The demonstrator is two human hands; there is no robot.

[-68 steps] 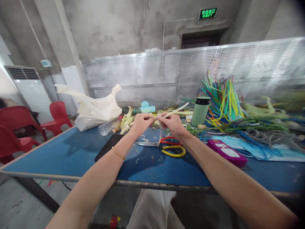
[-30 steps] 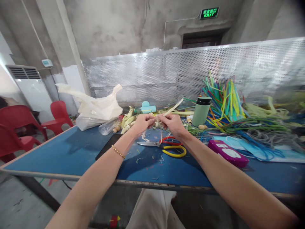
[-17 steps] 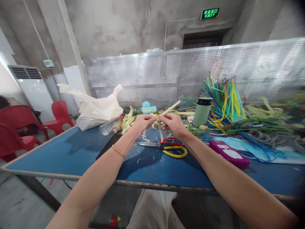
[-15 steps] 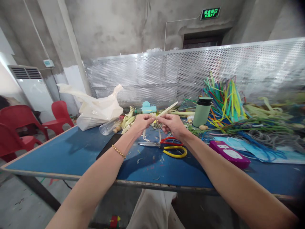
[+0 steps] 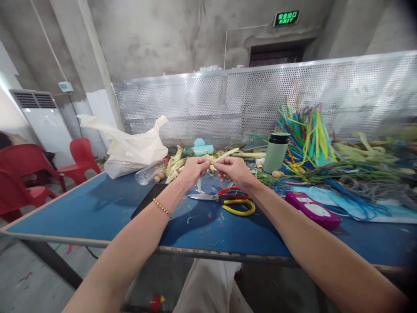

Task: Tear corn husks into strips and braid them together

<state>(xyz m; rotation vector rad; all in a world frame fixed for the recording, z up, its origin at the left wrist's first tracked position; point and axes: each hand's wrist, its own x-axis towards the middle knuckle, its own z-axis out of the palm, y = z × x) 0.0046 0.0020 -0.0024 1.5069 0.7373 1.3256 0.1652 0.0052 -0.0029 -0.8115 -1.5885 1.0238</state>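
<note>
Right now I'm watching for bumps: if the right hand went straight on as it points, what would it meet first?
Likely the left hand, which the right hand points at near the end of the pale strip; whether the hands touch is unclear.

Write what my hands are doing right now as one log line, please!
left hand: pinching | right hand: pinching | held: pale strips | hands: close together | scissors: on blue table

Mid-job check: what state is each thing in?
Left hand: pinching pale strips
Right hand: pinching pale strips
Pale strips: held, one end jutting past right hand
Scissors: lying down, handles spread
Green bottle: upright, lid on
Clear bottle: on its side
White bag: crumpled
Exit sign: lit
</note>
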